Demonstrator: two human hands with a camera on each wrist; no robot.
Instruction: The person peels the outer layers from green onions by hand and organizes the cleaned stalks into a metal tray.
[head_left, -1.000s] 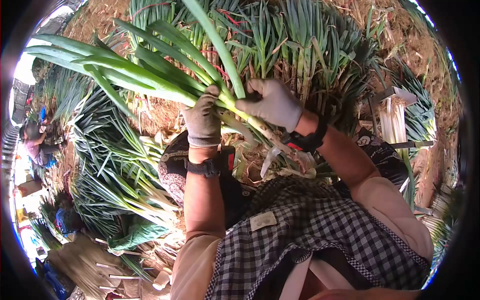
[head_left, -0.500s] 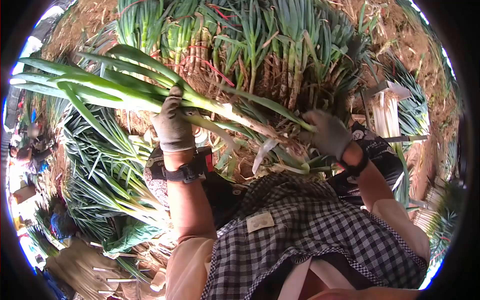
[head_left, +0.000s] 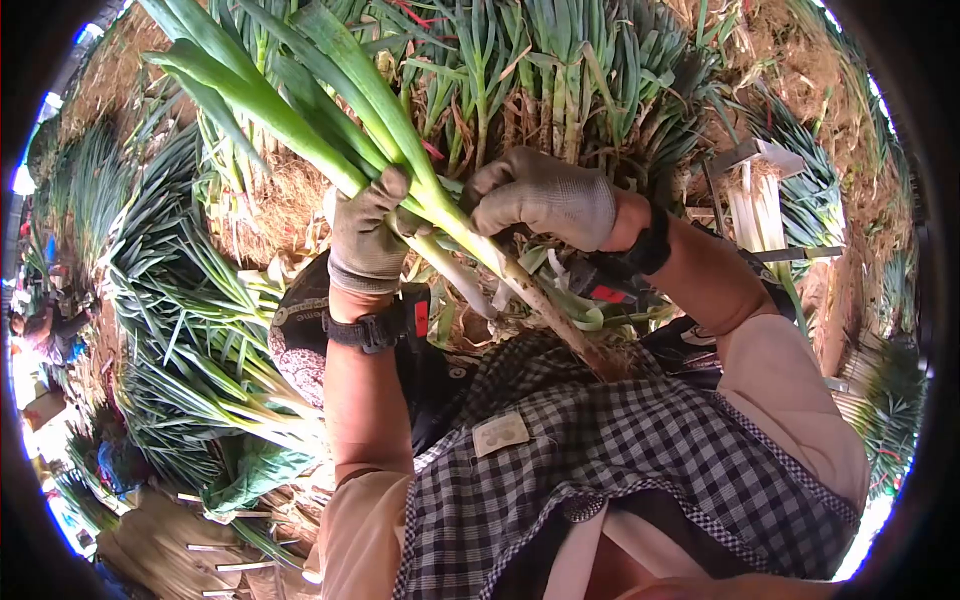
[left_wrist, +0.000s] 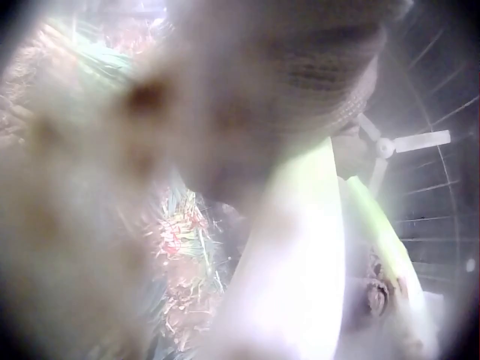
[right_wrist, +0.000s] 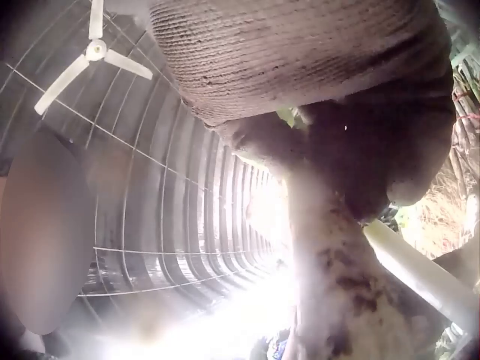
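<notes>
My left hand [head_left: 368, 235], in a grey knit glove, grips long green onions with broad green leaves [head_left: 280, 110] fanning out to the upper left. One long stalk [head_left: 515, 275] slants down to the right, its brown-flecked root end over the checked apron. A shorter pale stalk [head_left: 450, 272] sticks out beside it. My gloved right hand [head_left: 550, 202] has curled fingers pinching the long stalk just below where the leaves spread. In the right wrist view the dirt-specked stalk [right_wrist: 337, 277] runs out from under that hand [right_wrist: 322, 90]. The left wrist view is blurred by glare.
Tied bundles of green onions [head_left: 560, 75] stand upright along the far side. More green onions [head_left: 190, 330] lie heaped at the left. A metal-framed holder [head_left: 757, 205] with white stalks stands at the right. Peelings lie between the knees. A person [head_left: 45, 330] sits at far left.
My right hand pulled a green leaf away down to the right, then came back to the stalk without it. My left hand has tilted the green onions more steeply, leaves up.
</notes>
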